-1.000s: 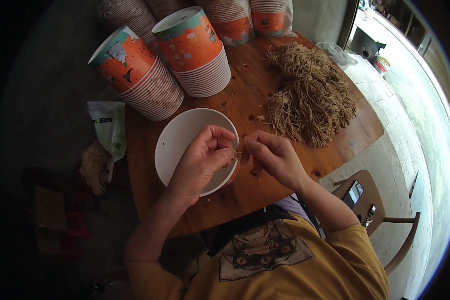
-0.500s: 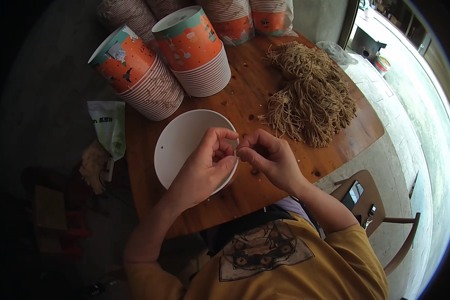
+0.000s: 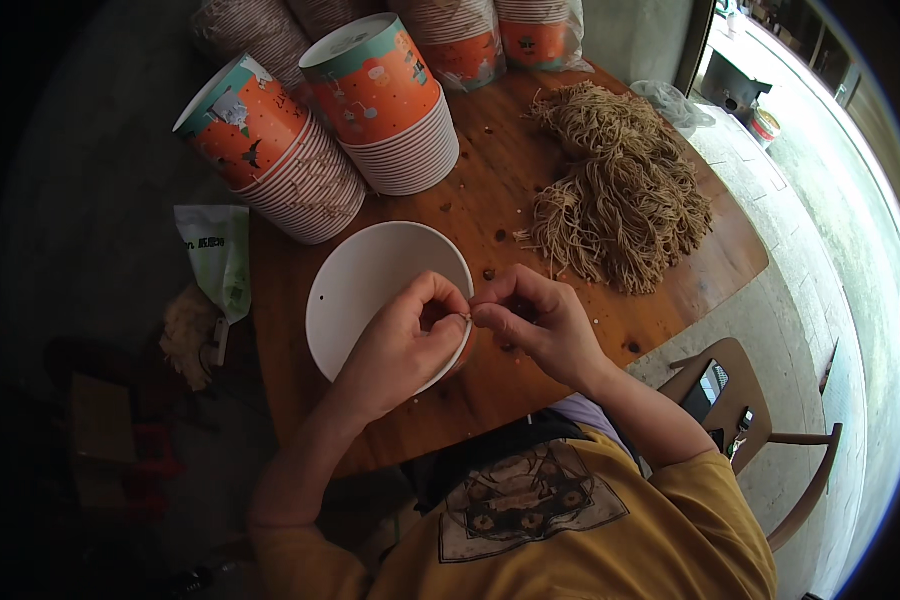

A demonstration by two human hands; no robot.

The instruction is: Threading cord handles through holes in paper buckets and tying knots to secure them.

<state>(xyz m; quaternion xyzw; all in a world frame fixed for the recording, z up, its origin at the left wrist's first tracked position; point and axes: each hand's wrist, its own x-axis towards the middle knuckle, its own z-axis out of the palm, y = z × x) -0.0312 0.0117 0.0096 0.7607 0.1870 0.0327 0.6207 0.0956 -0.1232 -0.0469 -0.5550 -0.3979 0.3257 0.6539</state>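
A white paper bucket (image 3: pixel 355 275) with a small dark hole in its left wall stands open-topped on the table in front of me. At its right rim, the fingertips of both hands meet. My left hand (image 3: pixel 410 335) reaches across the bucket's mouth, thumb and forefinger pinched together. From the other side my right hand (image 3: pixel 545 325) pinches just outside the rim. A tiny pale bit of cord (image 3: pixel 467 317) shows between the fingertips; the rest of it is hidden. To the right lies a big heap of tan cords (image 3: pixel 625 190).
Two tall stacks of orange-and-teal paper buckets (image 3: pixel 380 95) (image 3: pixel 260 130) stand at the back left of the wooden table (image 3: pixel 490 395), with bagged stacks (image 3: pixel 450 45) behind. A green-white bag (image 3: pixel 220 255) hangs beside the left edge. A chair (image 3: pixel 740 390) at right holds a phone (image 3: pixel 707 390).
My left fingers, spread a little before, have closed into a pinch at the rim. Both hands have lowered slightly and stay together.
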